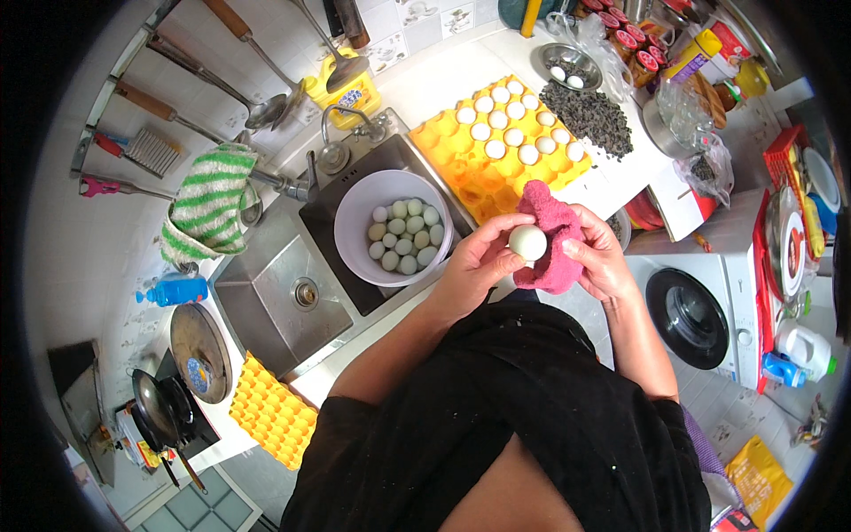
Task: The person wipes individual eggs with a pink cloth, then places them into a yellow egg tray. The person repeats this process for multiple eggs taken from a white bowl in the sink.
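Note:
A pale egg (527, 243) is pinched between the thumb and fingers of my left hand (480, 251). My right hand (597, 251) grips a pink cloth (557, 256) bunched right beside the egg. To the left, a white plastic bucket (347, 243) stands on the dark cover over part of the sink and holds many pale greenish eggs (403, 227). Ahead of my hands lies a yellow egg tray (435, 136) on the white counter. Several white eggs (513, 137) sit in its cups, mostly toward the far right side.
A steel sink basin (266, 292) and faucet (286, 185) lie left of the bucket. Dark dried pieces (592, 120) spread beside the tray, near a metal bowl (570, 61) with two eggs. Another yellow tray (272, 412) lies at lower left. A washing machine (731, 266) stands at right.

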Motion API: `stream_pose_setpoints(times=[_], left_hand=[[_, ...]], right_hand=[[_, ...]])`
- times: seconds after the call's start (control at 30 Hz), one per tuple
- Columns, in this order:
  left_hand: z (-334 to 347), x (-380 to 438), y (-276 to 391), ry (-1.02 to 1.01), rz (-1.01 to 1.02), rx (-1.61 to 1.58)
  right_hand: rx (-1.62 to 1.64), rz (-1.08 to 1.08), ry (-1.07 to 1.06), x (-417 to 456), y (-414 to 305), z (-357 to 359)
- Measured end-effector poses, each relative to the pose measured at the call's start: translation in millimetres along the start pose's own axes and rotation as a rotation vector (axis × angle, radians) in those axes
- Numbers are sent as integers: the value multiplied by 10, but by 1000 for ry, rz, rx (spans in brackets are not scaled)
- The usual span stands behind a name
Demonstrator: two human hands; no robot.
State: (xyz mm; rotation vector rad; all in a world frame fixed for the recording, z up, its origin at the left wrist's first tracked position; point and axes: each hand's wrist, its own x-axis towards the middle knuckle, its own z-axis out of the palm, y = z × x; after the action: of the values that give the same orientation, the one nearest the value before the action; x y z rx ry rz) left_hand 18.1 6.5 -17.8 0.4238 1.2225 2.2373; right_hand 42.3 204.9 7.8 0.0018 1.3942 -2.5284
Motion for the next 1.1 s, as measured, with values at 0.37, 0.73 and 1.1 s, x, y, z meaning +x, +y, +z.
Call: stream_pose_setpoints(times=[0.37,0.73,1.1], left_hand=[[-14,-19,30,32,193,405],[-31,5,66,-80,4,165],[-38,10,21,18,222,474]], right_hand=[[-165,-4,-54,4,4,-27],[-9,42,-31,8,-82,-9],[-333,1,-32,37,-65,71]])
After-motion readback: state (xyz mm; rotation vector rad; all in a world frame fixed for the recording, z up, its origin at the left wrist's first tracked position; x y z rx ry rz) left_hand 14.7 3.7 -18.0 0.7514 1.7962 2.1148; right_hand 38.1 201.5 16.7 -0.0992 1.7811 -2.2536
